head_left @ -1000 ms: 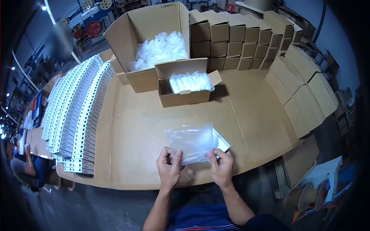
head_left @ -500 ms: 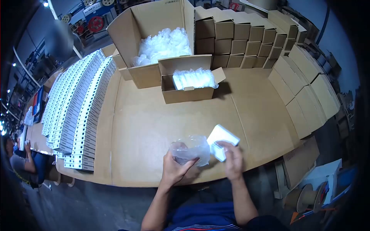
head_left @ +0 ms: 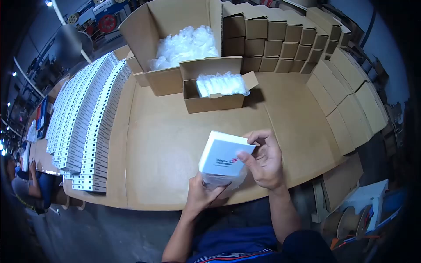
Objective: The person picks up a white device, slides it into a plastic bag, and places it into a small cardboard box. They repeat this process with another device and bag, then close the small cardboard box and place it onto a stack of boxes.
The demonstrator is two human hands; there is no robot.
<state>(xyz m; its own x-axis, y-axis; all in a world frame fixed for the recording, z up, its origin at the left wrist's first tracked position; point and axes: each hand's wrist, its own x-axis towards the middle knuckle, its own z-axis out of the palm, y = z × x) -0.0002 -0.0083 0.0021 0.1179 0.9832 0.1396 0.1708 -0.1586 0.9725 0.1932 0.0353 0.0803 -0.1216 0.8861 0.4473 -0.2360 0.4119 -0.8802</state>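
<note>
- Stacks of slim white boxes: two long rows at the left of the worktop.
- Large carton: upright with raised flaps, at the far side of the worktop, heaped with crumpled clear plastic.
- Left hand: fingers curled around a clear plastic bag, thumb lying rightward across it; the bag sits just below the lower edge of the printed white box.
- Small carton: beyond both hands, lid raised, holding a row of plastic-wrapped items.
- Printed white box: held up in front of the person, tilted, its printed face turned toward the viewer. The lower edge points toward the bag and the left hand, the upper edge toward the small carton. The face looks nearly square, so its long axis cannot be told. Whether the lower edge is inside the bag or only against it also cannot be told.
- Right hand: nearer to the box, in contact at its right side, pinching it with the thumb on the printed face and fingers at the upper right corner.
- Brown cartons: stacked along the right edge of the worktop.
</note>
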